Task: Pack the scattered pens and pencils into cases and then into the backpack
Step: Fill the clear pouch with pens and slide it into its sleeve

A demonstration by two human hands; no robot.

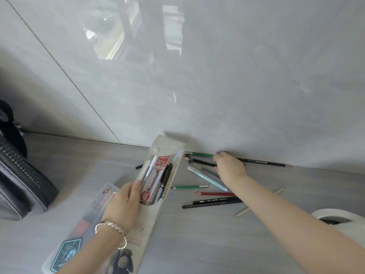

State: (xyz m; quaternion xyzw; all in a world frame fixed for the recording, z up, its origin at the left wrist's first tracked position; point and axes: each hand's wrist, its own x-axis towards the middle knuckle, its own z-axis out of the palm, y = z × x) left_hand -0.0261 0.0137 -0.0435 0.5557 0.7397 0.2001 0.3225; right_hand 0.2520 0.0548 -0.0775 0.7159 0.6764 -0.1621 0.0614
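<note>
My main worry is the clear pencil case (152, 220): it is propped with its flap open and several pens already inside, so if it tips toward the floor they could slide straight back out. The left hand (123, 204) grips it at mid-length, thumb on its front face, and a slack hold there would cause exactly that. The second risk is at the wall. The right hand (229, 167) is stretched far out, its fingers curled down over a thin black pencil (203, 162) and a green pencil (199, 154) lying tight against the wall base. I cannot tell whether the fingers have closed on either one. A clumsy scrape could roll them along the wall or knock the light blue pen (207, 178) just beside the wrist. The hands are well apart, with the case between them and nearer the left. More loose pieces lie beneath the right forearm, including a red pencil (215, 194) and two black pencils (213, 202). The backpack (21, 184) sits far to the left, out of easy reach, and a second translucent case (87, 224) lies under the left arm.
</note>
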